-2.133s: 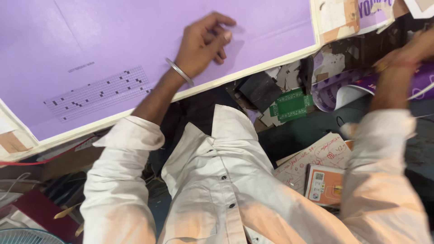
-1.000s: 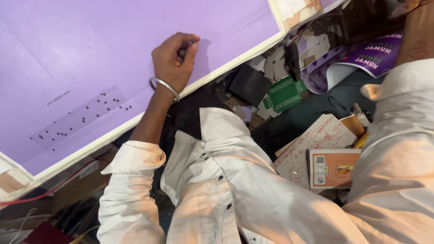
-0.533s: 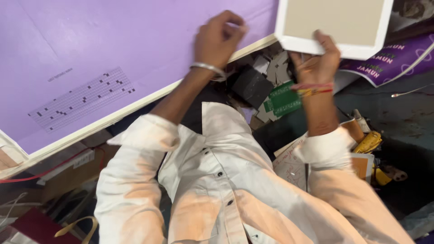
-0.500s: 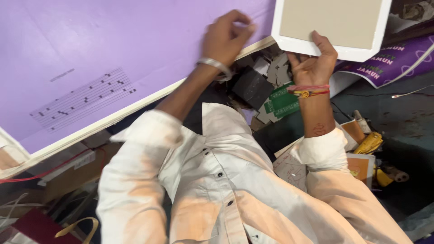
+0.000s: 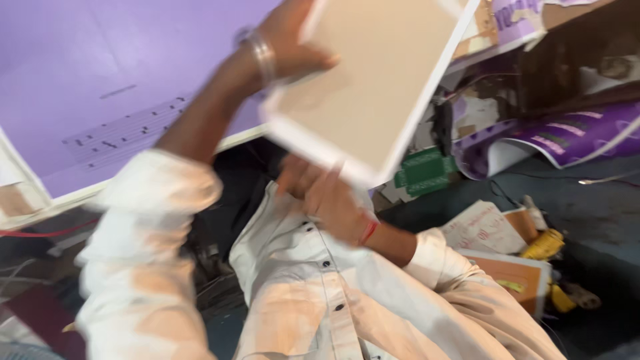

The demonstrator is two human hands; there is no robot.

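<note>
Both hands pinch a tan white-edged board (image 5: 373, 87): left hand (image 5: 290, 43) grips its upper edge, right hand (image 5: 327, 200) its lower edge, beside the purple sheet (image 5: 100, 73).

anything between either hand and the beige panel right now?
Nothing visible. The left hand already grips the white-edged beige panel at its upper left edge, and the right hand is at its lower edge, apparently touching; motion blur hides the fingers. The panel is held up in front of the purple board.
</note>
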